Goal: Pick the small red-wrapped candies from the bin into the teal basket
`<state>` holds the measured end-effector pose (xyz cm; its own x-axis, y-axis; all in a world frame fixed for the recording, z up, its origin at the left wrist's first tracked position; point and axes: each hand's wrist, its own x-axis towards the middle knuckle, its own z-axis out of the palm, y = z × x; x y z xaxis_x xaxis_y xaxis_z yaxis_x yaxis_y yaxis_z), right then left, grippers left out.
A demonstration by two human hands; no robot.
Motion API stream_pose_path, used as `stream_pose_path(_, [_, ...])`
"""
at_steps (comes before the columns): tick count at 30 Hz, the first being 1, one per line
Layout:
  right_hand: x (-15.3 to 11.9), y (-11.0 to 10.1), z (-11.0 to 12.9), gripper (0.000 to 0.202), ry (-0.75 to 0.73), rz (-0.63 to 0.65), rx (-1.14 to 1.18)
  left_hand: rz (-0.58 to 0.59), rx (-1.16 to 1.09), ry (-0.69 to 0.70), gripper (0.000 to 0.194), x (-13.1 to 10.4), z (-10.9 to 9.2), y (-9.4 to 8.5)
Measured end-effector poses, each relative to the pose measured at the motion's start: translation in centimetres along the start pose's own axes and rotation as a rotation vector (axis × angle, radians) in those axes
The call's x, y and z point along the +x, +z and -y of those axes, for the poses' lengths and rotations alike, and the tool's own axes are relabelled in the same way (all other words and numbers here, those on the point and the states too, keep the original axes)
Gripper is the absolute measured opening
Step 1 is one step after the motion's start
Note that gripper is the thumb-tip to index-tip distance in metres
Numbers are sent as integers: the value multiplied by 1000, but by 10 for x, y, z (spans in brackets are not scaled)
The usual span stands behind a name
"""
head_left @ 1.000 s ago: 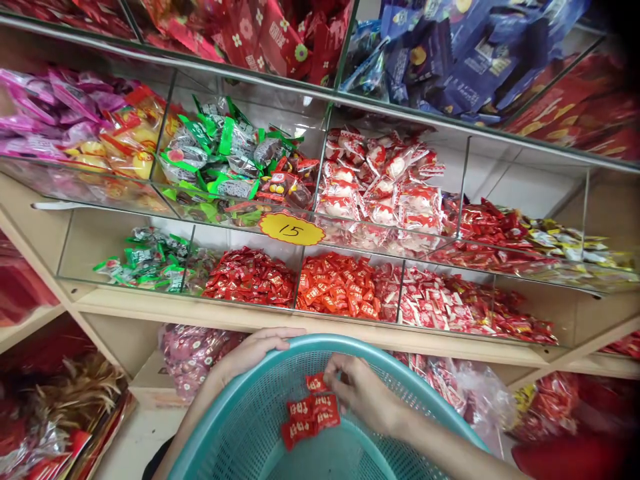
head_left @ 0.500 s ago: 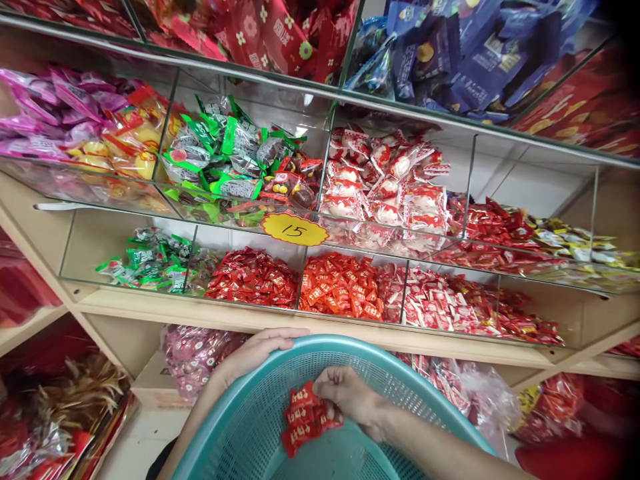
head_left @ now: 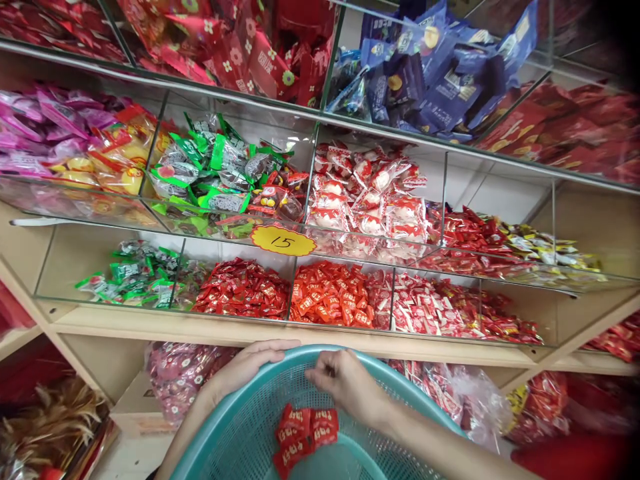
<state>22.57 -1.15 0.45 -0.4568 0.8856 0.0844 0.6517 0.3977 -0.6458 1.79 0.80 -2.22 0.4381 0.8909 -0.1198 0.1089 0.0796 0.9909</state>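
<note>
A teal perforated basket (head_left: 235, 427) fills the bottom centre. On its far left rim lies my left hand (head_left: 250, 365), fingers wrapped over the edge. My right hand (head_left: 345, 383) hovers over the basket's inside near the far wall, its fingers curled together; whether anything is between the fingertips is hidden. Several joined red candy packets (head_left: 295, 437) with pale lettering rest inside the basket, just below and left of my right hand and apart from it.
Ahead, clear shelf bins hold green-wrapped candies (head_left: 225, 160), orange-red candies (head_left: 333, 293) and red-and-white candies (head_left: 425, 307). A yellow price tag (head_left: 283, 240) reads 15. Under the shelf are a flowered bag (head_left: 185, 377) and a cardboard box (head_left: 143, 407).
My right hand has let go of the red packets and risen slightly from them. They now lie lower in the basket. The view has shifted a little, with the shelves moving left.
</note>
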Motion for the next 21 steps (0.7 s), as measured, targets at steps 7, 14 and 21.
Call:
stream_pose_path(7, [42,-93,-9,18,-250,-74,-509,20,35,23,35,1,1,-2])
stream_pose_path(14, [69,-107,-36,18,-265,21,-764,11,19,25,35,2,2,-2])
stream_pose_path(21, [71,-107,-35,18,-261,17,-792,0,24,24,35,1,-2,-1])
